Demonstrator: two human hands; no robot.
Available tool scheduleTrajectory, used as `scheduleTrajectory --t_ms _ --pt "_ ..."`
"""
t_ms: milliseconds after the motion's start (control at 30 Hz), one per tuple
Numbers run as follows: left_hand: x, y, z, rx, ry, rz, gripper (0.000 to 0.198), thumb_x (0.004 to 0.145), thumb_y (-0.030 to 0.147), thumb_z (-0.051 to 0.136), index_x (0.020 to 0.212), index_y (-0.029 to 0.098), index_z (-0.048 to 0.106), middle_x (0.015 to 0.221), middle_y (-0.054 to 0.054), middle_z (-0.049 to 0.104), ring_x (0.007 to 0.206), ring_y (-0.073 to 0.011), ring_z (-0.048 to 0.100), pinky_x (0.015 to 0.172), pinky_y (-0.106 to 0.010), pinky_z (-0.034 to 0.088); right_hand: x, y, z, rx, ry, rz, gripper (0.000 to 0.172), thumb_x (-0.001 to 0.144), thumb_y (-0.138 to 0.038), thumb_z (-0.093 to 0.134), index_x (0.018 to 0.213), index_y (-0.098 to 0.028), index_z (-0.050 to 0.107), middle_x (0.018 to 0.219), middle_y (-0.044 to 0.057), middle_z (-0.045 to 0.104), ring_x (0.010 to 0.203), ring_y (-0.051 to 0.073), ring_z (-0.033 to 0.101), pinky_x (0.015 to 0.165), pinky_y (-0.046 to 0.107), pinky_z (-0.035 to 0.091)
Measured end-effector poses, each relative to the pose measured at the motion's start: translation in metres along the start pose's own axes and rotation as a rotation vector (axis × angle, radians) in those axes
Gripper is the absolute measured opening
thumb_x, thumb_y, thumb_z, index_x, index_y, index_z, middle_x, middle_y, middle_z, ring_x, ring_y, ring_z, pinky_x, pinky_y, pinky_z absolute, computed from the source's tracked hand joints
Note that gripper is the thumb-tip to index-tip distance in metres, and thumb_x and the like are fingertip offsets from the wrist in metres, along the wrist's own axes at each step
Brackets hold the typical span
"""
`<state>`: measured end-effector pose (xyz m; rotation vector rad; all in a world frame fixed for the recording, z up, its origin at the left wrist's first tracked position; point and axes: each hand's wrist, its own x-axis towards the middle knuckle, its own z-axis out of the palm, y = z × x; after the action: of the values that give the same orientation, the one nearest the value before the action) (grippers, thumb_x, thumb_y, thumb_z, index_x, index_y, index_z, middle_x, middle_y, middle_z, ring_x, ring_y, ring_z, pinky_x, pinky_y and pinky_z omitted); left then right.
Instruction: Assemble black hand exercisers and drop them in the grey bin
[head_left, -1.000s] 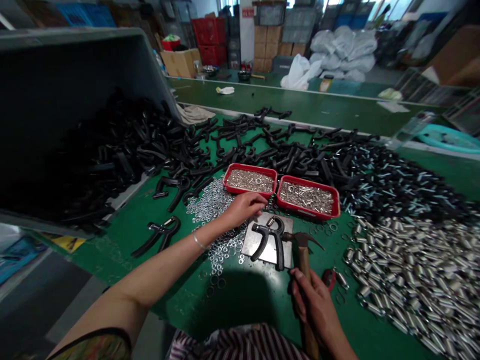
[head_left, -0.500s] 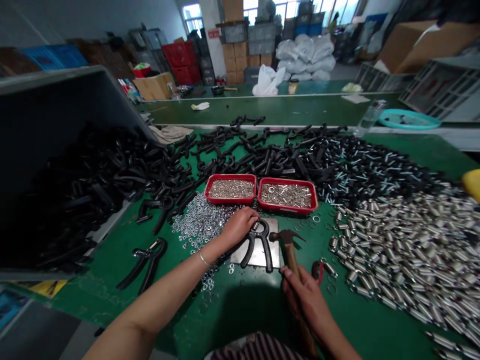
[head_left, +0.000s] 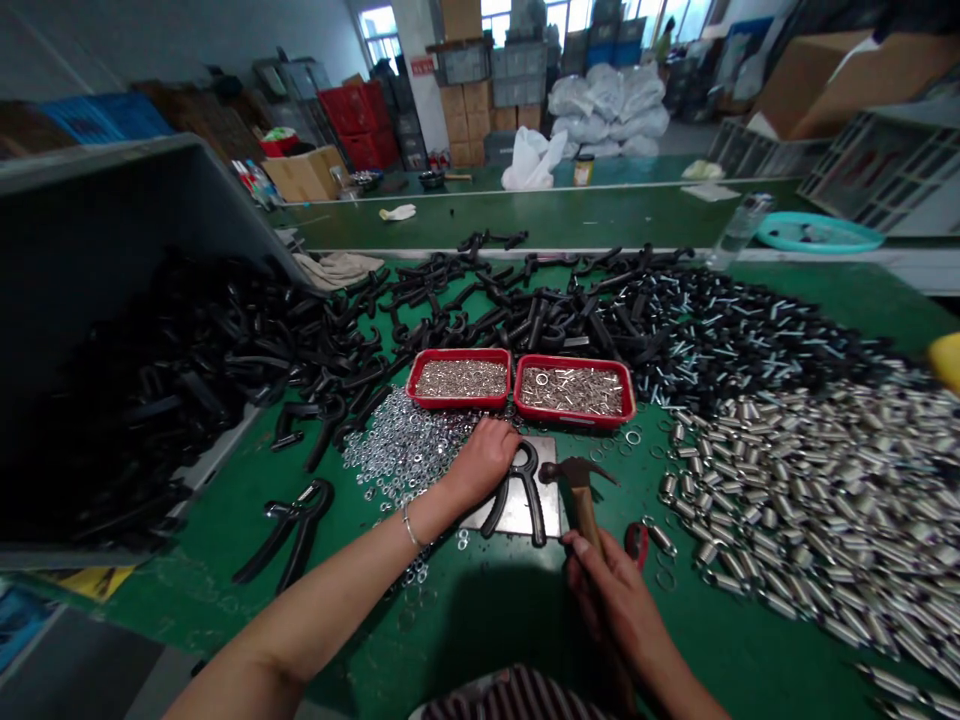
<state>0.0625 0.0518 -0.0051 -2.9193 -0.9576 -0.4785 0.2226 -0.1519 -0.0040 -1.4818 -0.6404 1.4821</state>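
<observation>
My left hand [head_left: 489,462] is curled over the upper left of a black hand grip strengthener [head_left: 535,505], its fingertips hidden behind the hand. The strengthener lies with its ring end away from me and two handles spread towards me, on a square metal plate [head_left: 517,515]. In my right hand [head_left: 619,590] is a claw hammer [head_left: 584,508], gripped by its wooden handle, its head just right of the strengthener. Beyond the plate stand two red trays, the left one [head_left: 460,403] with tiny metal parts and the right one [head_left: 574,417] with small pins.
Loose nuts [head_left: 405,440] are heaped left of the plate. Metal springs [head_left: 795,490] cover the right side, with black-ended screws [head_left: 735,330] behind. Another strengthener [head_left: 306,535] lies at left, near a grey crate [head_left: 217,180] of black handles. Red-handled pliers [head_left: 637,543] lie by my right hand.
My left hand has rolled over, its back now covering the strengthener's upper left, where the fingertips showed before. The hammer head has tilted slightly; my right hand stays almost in place.
</observation>
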Motion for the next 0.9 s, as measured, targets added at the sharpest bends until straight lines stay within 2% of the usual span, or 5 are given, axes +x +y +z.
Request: scheduleTrajectory --t_ms 133,233,400,667,900 --pt "-0.008 0.002 -0.004 -0.153 0.057 -0.115 0.021 0.098 0.024 0.052 0.112 0.013 0.063 0.107 -0.011 0.064 0.101 -0.0236 0.057 0.090 -0.040 0.047 0.006 -0.032 -0.011 -0.215 -0.094 -0.104 0.047 0.091 -0.064 0.049 0.115 -0.024 0.051 0.071 -0.003 0.062 0.038 0.010 0.046 0.034 0.022 0.034" --pt "-0.023 0.010 -0.019 -0.204 0.146 -0.182 0.028 0.099 0.029 0.052 0.121 0.014 0.059 0.118 -0.012 0.062 0.111 -0.0247 0.055 0.097 -0.043 0.044 0.019 -0.069 -0.022 -0.553 -0.127 -0.237 0.042 0.095 -0.060 0.044 0.104 -0.022 0.058 0.072 0.000 0.063 0.054 0.015 0.056 0.049 0.026 0.043" --pt "-0.053 0.027 -0.033 -0.182 0.093 -0.041 0.025 0.101 0.026 0.045 0.112 0.015 0.064 0.109 -0.010 0.067 0.102 -0.0243 0.057 0.095 -0.044 0.043 0.038 -0.116 -0.017 -0.948 -0.105 -0.499 0.039 0.102 -0.054 0.030 0.101 -0.023 0.055 0.074 0.001 0.063 0.067 0.019 0.060 0.064 0.030 0.042" --pt "-0.051 0.031 -0.027 -0.152 0.074 -0.041 0.029 0.102 0.024 0.041 0.108 0.012 0.067 0.102 -0.012 0.066 0.101 -0.0255 0.056 0.095 -0.044 0.043 0.077 -0.126 -0.006 -1.213 -0.199 -0.441 0.039 0.102 -0.050 0.029 0.086 -0.022 0.051 0.071 0.004 0.063 0.063 0.019 0.060 0.059 0.029 0.037" --pt "-0.054 0.029 -0.045 -0.272 0.033 -0.154 0.026 0.102 0.025 0.041 0.103 0.016 0.066 0.102 -0.008 0.067 0.100 -0.0227 0.057 0.095 -0.041 0.043 0.069 -0.125 -0.008 -1.282 -0.208 -0.460 0.035 0.102 -0.047 0.033 0.083 -0.022 0.049 0.070 0.004 0.063 0.062 0.019 0.059 0.058 0.029 0.036"
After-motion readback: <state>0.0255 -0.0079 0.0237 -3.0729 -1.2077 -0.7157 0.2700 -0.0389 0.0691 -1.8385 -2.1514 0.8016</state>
